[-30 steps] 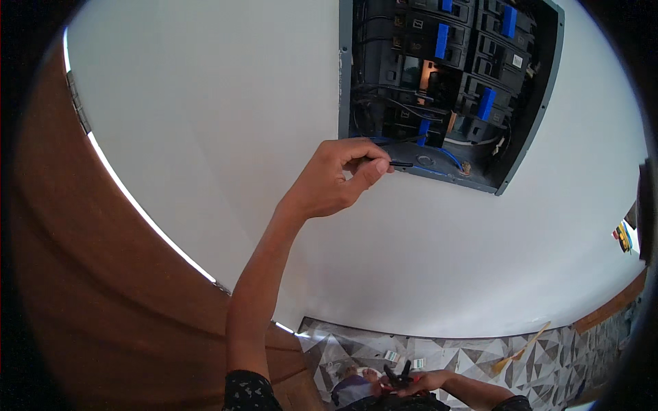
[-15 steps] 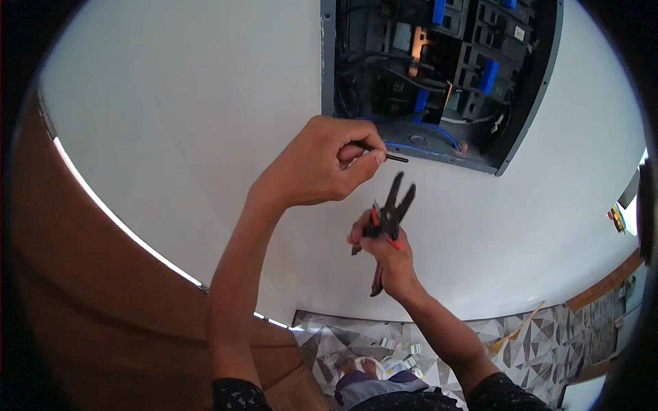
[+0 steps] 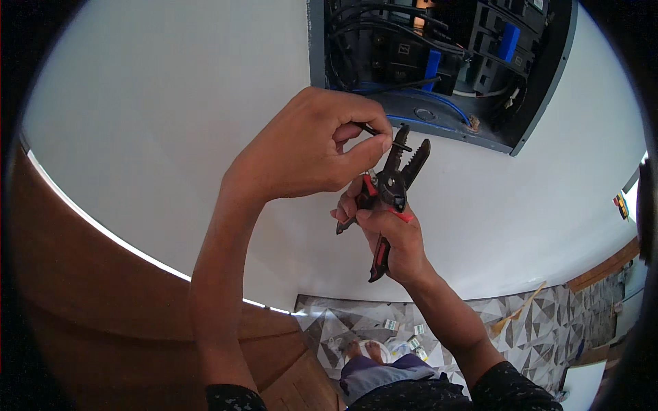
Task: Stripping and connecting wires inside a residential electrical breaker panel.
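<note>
A black wire (image 3: 403,146) is pinched between thumb and forefinger of my left hand (image 3: 322,140), just below the panel's lower edge. Its short end points right, beside the jaws of a wire stripper (image 3: 393,188). My right hand (image 3: 394,236) grips that tool by its black-and-red handles. The toothed jaws point up and stand apart, with the wire's end at the left jaw; whether it touches cannot be told. Above, the open electrical panel (image 3: 439,125) holds black breakers (image 3: 497,41) with blue levers, and several black cables (image 3: 384,27).
A white wall (image 3: 171,123) surrounds the panel. Brown wood (image 3: 103,301) fills the lower left. Far below, small boxes (image 3: 391,325) lie on the patterned tile floor (image 3: 445,322), with a broom (image 3: 510,318) to the right.
The wire stripper has come up to the wire, its jaws now beside the wire's end. My left hand still pinches the wire. The panel sits slightly higher in view.
</note>
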